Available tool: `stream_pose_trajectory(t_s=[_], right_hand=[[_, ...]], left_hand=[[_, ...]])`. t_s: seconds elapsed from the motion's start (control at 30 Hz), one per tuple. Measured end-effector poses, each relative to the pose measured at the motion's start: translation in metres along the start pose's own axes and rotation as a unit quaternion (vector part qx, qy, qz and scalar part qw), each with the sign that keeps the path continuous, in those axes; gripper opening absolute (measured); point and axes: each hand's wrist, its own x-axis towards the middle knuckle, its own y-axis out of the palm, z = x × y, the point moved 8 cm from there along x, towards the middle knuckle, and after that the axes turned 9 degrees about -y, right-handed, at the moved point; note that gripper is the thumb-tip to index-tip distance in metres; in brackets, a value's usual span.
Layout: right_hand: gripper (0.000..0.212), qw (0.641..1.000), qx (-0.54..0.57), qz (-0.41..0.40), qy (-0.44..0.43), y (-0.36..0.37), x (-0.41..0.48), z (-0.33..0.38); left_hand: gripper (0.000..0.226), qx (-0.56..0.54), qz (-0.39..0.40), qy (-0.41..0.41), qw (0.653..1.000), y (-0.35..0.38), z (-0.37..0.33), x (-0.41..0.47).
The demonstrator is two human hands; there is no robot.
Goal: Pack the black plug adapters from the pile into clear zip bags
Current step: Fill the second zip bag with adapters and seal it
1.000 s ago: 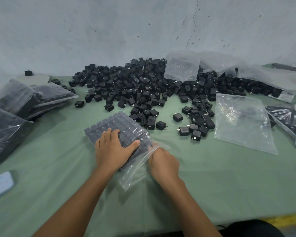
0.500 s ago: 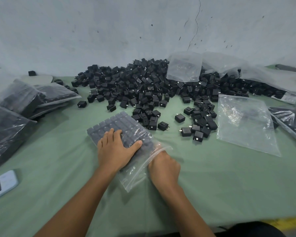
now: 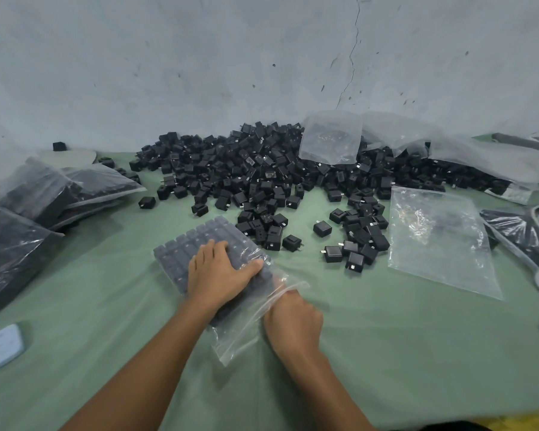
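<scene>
Risk: uneven pinching could gap the seal. Flat left hand (image 3: 218, 275) pins my zip bag (image 3: 181, 247); right hand (image 3: 293, 318) pinches its mouth.

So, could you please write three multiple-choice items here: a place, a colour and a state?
1. The empty zip bag lies: A in a drawer; B beside the adapter pile; C on a shelf.
2. The table cover is: A red; B white; C green.
3. The left hand is: A pressing flat on the filled zip bag; B holding scissors; C hanging idle.
Answers: B, it lies flat beside the pile; C, the cloth is green; A, it lies flat on the bag.
</scene>
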Motion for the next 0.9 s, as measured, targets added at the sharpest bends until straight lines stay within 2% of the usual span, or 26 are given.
stream_pose_trajectory(t_s=[0.1, 0.23, 0.33, 0.4, 0.47, 0.53, 0.67, 0.77, 0.9], right_hand=[[0.030, 1.000, -0.003, -0.002, -0.012, 0.000, 0.000, 0.002], [0.027, 0.998, 0.013, -0.015, -0.057, -0.006, -0.009, 0.005], [0.010, 0.970, 0.202, -0.073, -0.115, -0.019, -0.026, -0.009], [0.020, 0.934, 0.321, -0.131, -0.080, -0.037, -0.035, -0.037], [0.025, 0.920, 0.346, -0.181, -0.026, -0.052, -0.028, -0.066], [0.024, 0.936, 0.294, -0.189, -0.031, -0.068, -0.003, -0.074], [0.026, 0.968, 0.183, -0.115, -0.124, -0.078, 0.060, -0.047], [0.038, 0.982, 0.063, -0.033, -0.172, -0.063, 0.091, -0.028], [0.059, 0.982, -0.063, 0.059, -0.171, -0.044, 0.107, -0.026]], left_hand=[[0.116, 0.019, -0.002, -0.007, 1.000, 0.007, 0.002, -0.003], [0.117, 0.029, -0.004, -0.003, 1.000, 0.007, 0.002, -0.003], [0.115, 0.042, -0.007, 0.001, 0.999, 0.009, 0.003, -0.003], [0.116, 0.038, -0.015, 0.000, 0.999, 0.009, 0.003, -0.002], [0.116, 0.038, -0.018, 0.001, 0.999, 0.010, 0.004, -0.001], [0.116, 0.040, -0.017, 0.001, 0.999, 0.011, 0.004, -0.001], [0.118, 0.038, -0.016, -0.002, 0.999, 0.010, 0.004, -0.001], [0.118, 0.037, -0.013, -0.005, 0.999, 0.011, 0.005, 0.000], [0.117, 0.031, -0.016, -0.004, 0.999, 0.011, 0.005, 0.000]])
